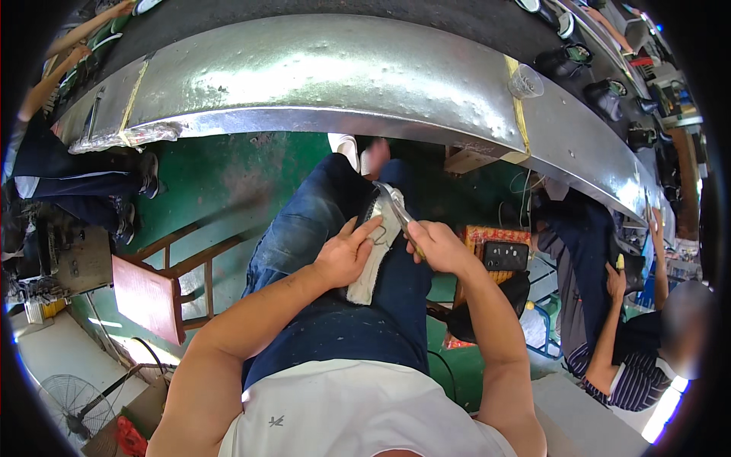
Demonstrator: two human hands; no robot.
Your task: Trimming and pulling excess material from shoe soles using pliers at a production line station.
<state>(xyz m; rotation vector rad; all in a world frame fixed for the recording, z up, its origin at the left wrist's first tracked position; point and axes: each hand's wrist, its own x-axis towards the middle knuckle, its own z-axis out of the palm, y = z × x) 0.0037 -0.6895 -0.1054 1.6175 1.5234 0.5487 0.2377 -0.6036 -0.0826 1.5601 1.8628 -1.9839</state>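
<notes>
A long strip-like white cloth piece (368, 278) lies across my lap, with a dark edge along the upper left side. My left hand (346, 253) rests on this piece, its thumb and fingers spread and the fingertips pressing the white surface. A thin dark loop (383, 232) shows beside those fingertips. My right hand (434, 245) is closed around a curved metal hand tool (396, 204) with a yellowish handle end. Its metal part reaches over the upper end of the white piece; I cannot make out its exact kind.
Beyond my knees runs a long metal bench (304, 72), carrying a clear plastic cup (525, 81). A wooden stool (148, 297) stands left, above a fan (72, 407). At right are a black phone (505, 257) and a seated person (632, 365). Shoes (563, 59) line the far side.
</notes>
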